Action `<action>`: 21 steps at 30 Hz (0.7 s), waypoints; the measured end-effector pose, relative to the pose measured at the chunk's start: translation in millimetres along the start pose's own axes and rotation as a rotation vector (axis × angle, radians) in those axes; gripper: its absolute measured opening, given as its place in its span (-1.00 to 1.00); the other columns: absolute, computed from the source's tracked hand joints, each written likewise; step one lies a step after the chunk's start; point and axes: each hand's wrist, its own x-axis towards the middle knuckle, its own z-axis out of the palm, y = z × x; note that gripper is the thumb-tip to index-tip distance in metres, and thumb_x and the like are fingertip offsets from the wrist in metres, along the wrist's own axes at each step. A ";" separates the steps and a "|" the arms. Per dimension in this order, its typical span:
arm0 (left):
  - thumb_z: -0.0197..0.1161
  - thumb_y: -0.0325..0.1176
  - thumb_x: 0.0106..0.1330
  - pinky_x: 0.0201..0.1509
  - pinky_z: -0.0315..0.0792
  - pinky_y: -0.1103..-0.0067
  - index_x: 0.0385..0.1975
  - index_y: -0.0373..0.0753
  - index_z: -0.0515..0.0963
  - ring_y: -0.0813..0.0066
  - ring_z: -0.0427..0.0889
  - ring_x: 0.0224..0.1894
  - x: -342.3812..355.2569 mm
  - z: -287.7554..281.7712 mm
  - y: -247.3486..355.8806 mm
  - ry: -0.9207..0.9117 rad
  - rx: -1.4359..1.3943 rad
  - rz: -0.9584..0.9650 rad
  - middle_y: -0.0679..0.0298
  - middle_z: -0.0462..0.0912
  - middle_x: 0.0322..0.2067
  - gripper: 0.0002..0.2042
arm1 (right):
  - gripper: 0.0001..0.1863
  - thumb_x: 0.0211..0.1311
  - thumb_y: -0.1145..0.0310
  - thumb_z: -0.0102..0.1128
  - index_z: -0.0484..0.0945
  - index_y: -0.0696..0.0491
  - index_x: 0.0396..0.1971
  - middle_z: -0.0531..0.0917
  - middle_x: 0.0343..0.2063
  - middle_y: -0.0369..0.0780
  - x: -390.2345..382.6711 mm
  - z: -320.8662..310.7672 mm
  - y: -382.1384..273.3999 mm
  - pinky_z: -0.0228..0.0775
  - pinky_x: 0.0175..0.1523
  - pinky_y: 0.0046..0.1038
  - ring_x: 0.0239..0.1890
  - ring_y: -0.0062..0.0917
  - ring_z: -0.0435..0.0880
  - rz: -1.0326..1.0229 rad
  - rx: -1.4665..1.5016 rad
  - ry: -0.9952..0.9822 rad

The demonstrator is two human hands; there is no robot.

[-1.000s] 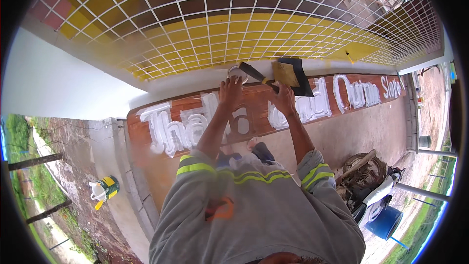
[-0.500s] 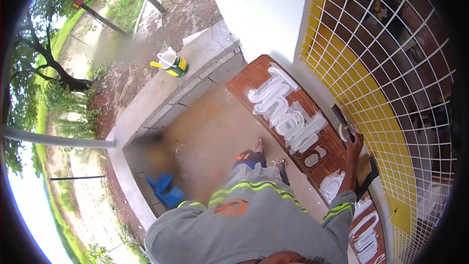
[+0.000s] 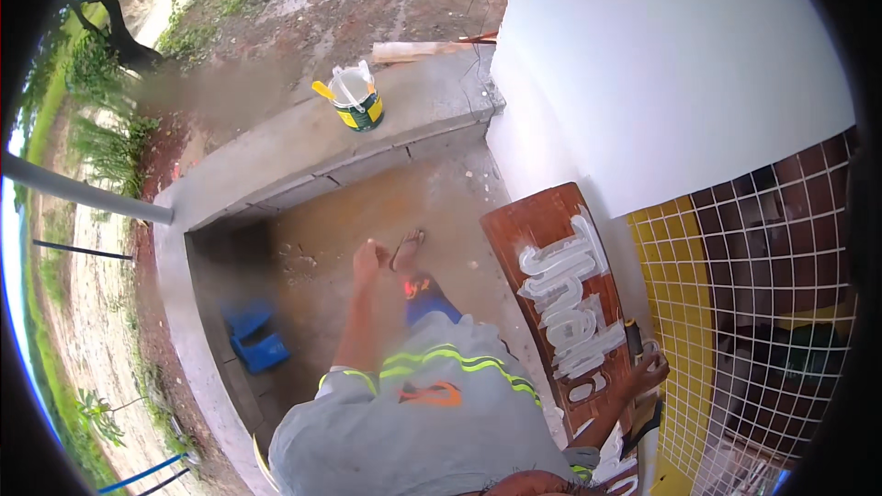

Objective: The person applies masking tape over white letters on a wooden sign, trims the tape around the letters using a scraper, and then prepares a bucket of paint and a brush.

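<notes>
A long reddish-brown wooden signboard [image 3: 508, 231] with raised letters coated in white leans along the wall on my right. At its outer edge my right hand [image 3: 650, 372] is closed round a dark-handled tool [image 3: 633, 338], whose handle sticks out ahead of the fingers; the tool's kind does not show clearly. A pale ring shape lies against that hand. My left hand [image 3: 369, 259] is raised over the floor, away from the board, its fingers curled in with nothing visible in them. Ahead, a green and yellow bucket [image 3: 360, 116] with a yellow handle sticking out stands on the low wall.
The low concrete wall [image 3: 230, 170] bounds the floor ahead and to the left. Blue objects [image 3: 260, 352] lie in the left corner. A white wall [image 3: 661, 64] and a white grille [image 3: 735, 312] stand on the right. A grey pole [image 3: 92, 197] crosses the left side.
My left hand has come into view over the floor. The view has turned, so the bucket and signboard sit differently in it. My right hand still holds the dark-handled tool beside the board.
</notes>
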 end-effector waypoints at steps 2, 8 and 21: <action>-0.04 -0.04 0.52 -0.21 0.50 0.53 -0.36 -0.24 0.56 0.48 0.68 -0.32 81.7 10.0 69.5 0.047 -0.082 0.045 0.25 0.67 -0.40 -0.60 | -0.70 0.35 0.27 0.15 0.49 0.27 -0.24 0.55 -0.28 -0.02 -13.4 11.4 -109.7 0.38 -0.04 -0.19 -0.21 -0.17 0.53 0.117 0.176 0.021; 0.03 -0.19 0.45 -0.07 0.46 0.51 -0.22 -0.38 0.55 0.43 0.61 -0.18 296.2 15.5 191.9 0.230 -0.068 0.273 0.11 0.65 -0.26 -0.68 | -0.86 0.32 0.42 0.17 0.45 0.18 -0.27 0.49 -0.38 -0.24 -63.0 136.4 -504.7 0.39 -0.08 -0.43 -0.30 -0.51 0.49 -0.132 0.700 -0.780; 0.14 -0.31 0.34 0.12 0.37 0.42 0.13 -0.40 0.39 0.30 0.53 0.02 424.4 26.7 258.4 0.014 -0.115 0.082 0.10 0.56 -0.05 -0.58 | -0.51 0.17 0.33 0.30 0.24 0.16 -0.03 0.60 -0.23 0.12 -161.5 470.5 -793.1 0.45 -0.04 -0.03 -0.14 0.09 0.61 -0.079 0.470 -1.101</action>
